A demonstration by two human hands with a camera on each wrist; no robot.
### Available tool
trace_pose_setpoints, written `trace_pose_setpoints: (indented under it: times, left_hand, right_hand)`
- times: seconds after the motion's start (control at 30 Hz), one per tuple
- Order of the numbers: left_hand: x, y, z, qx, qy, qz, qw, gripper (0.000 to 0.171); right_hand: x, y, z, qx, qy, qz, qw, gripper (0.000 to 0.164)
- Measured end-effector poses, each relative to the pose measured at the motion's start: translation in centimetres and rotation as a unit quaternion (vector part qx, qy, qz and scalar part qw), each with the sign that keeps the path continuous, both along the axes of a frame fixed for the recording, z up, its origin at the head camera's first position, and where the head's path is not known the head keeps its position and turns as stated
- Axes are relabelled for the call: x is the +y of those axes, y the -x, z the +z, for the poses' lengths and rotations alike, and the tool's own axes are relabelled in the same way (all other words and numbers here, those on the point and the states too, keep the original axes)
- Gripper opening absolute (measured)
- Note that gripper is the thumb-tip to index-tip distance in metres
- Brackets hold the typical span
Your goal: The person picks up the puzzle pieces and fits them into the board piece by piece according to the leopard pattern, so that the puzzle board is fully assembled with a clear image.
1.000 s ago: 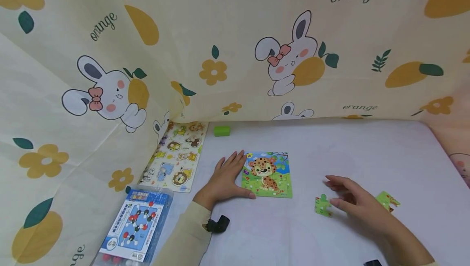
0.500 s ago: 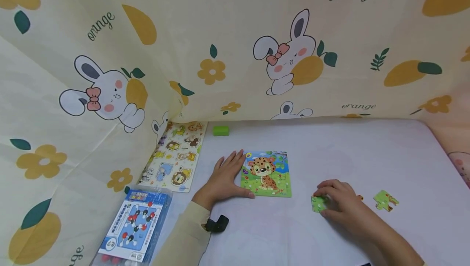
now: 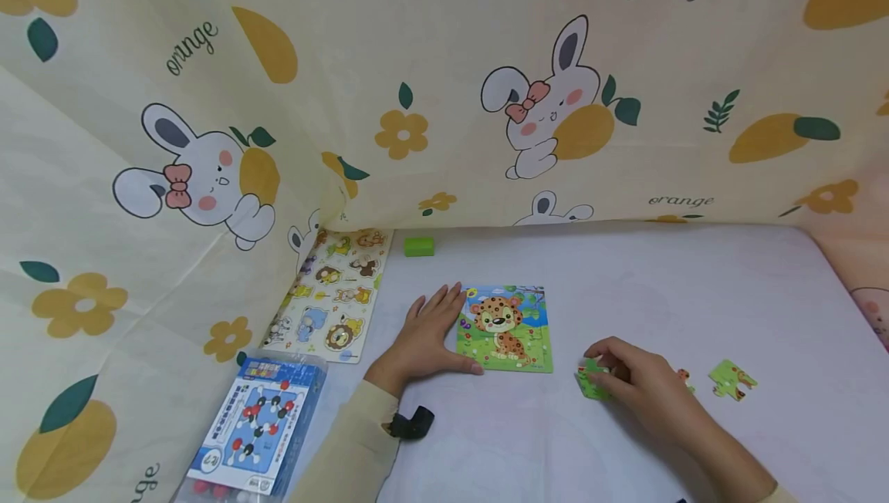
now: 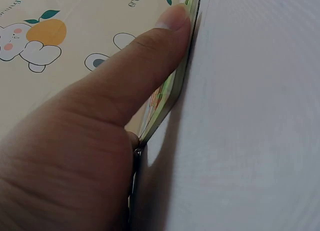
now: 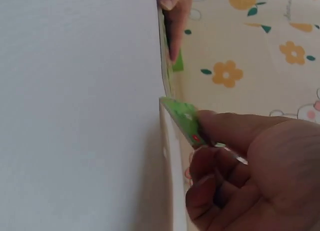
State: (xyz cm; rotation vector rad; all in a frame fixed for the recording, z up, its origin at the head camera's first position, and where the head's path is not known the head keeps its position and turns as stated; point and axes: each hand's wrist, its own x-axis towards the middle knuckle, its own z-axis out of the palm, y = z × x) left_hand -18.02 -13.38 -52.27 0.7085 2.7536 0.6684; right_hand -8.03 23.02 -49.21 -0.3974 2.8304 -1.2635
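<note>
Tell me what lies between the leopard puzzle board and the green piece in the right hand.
Only bare white table, head view, separates leopard puzzle board from green piece.

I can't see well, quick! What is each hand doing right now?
Left hand: open, flat on the table, thumb against the leopard puzzle board.
Right hand: pinching a green puzzle piece.

Left hand against the puzzle board's edge

The left hand filled the lower left of the view, its thumb stretched straight along the thin green edge of the puzzle board, touching it. The board lay flat on the white desk, which took up the right half. Behind the thumb hung a cream curtain printed with rabbits and oranges.
</note>
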Motion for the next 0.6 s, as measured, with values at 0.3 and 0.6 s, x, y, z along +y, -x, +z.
trace_pose_setpoints:
  times: [0.3, 0.6]
  left_hand:
    - [-0.1, 0.2, -0.2, 0.004, -0.004, 0.001, 1.0000, 0.140]
    - [-0.1, 0.2, -0.4, 0.003, -0.002, -0.001, 1.0000, 0.140]
  right_hand:
    - [-2.9, 2.4, 0.0, 0.024, 0.061, 0.023, 0.998, 0.021]
    - [-6.3, 4.7, -0.8, 0.014, 0.079, 0.015, 0.997, 0.017]
